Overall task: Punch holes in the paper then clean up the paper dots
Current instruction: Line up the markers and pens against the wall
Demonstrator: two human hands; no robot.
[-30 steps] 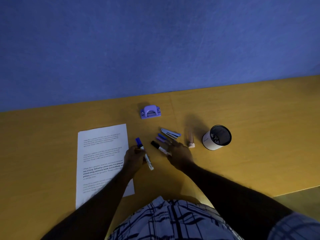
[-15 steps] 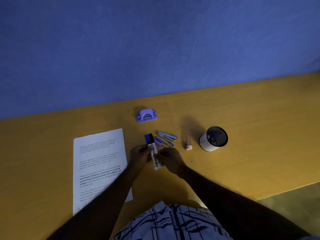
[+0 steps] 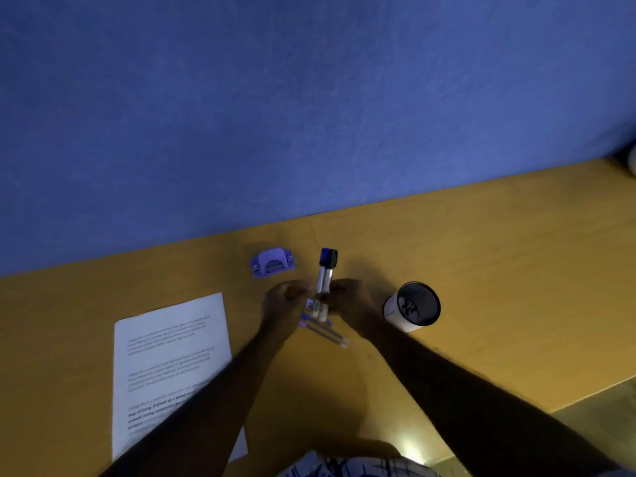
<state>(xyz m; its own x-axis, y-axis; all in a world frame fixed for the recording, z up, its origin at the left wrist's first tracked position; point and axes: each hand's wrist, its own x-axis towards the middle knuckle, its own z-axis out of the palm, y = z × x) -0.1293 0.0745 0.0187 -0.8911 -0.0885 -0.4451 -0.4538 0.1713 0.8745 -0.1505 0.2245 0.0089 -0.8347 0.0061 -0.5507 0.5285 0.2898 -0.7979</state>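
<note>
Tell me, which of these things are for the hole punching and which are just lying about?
For the job: paper; purple hole punch.

Not needed: two markers, held by the left hand and right hand; loose pens; cup.

Yellow-brown table (image 3: 516,270), printed paper (image 3: 165,342) (front left), purple hole punch (image 3: 273,263), white cup (image 3: 395,309), thin pens (image 3: 330,333)

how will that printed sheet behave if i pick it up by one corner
Probably floppy: the printed sheet looks like one thin page lying flat on the desk. Likely light, so a push should slide it on the smooth top.
</note>
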